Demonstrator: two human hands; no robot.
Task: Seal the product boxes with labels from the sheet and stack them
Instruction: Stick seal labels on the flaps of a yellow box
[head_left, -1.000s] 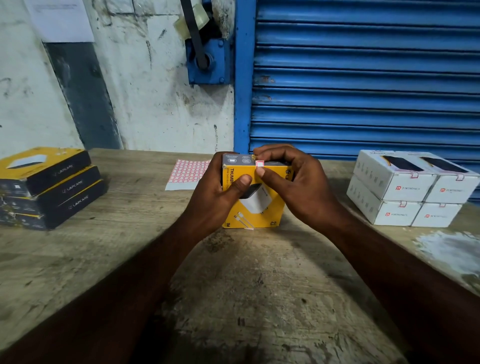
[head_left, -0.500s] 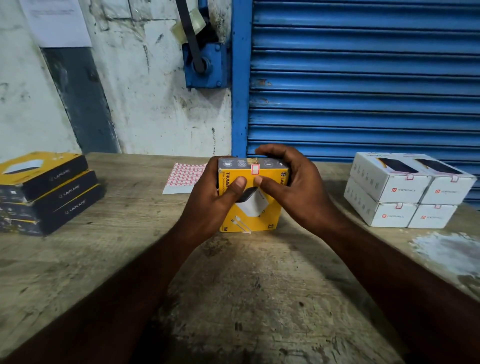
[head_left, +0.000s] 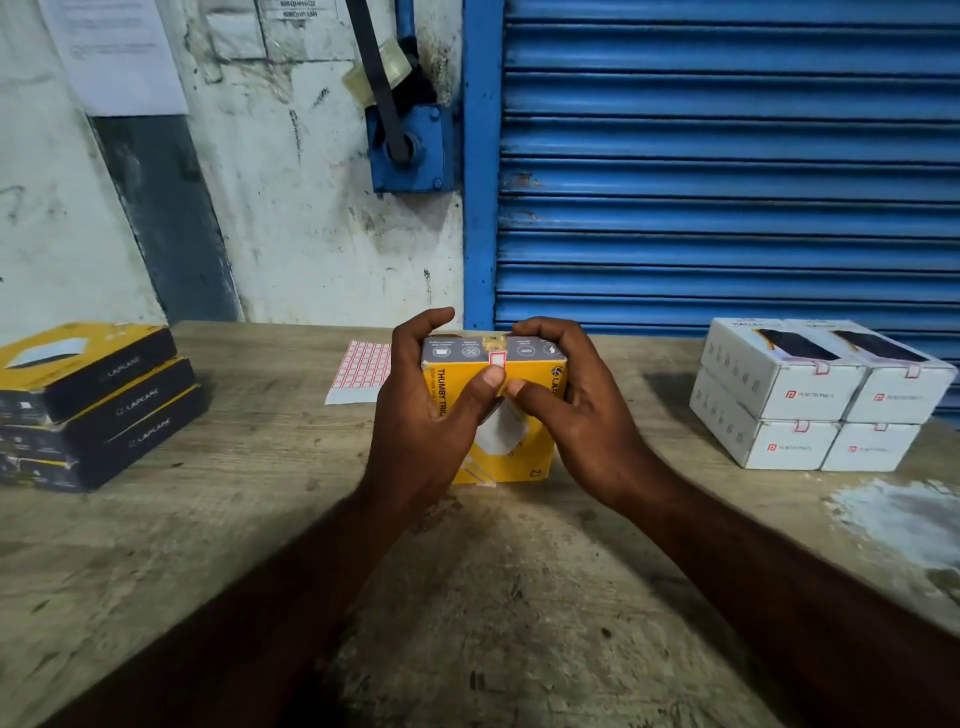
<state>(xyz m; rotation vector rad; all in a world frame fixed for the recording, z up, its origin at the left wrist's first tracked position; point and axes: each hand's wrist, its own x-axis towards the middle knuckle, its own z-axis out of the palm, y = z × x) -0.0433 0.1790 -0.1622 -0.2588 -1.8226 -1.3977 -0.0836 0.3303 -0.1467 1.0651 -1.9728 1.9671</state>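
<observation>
Left hand (head_left: 421, 415) and right hand (head_left: 576, 415) both grip the yellow Lapcare charger box (head_left: 519, 462) between them on the bench (head_left: 467, 597). Fingers curl over its top; thumbs meet just under the red-bordered label (head_left: 497, 359) folded over the top front edge. Label sheet (head_left: 361, 369) lies just behind the left hand. Stacked white Portronics boxes (head_left: 821, 395) sit well right, stacked flat Lapcare boxes (head_left: 98, 405) well left
</observation>
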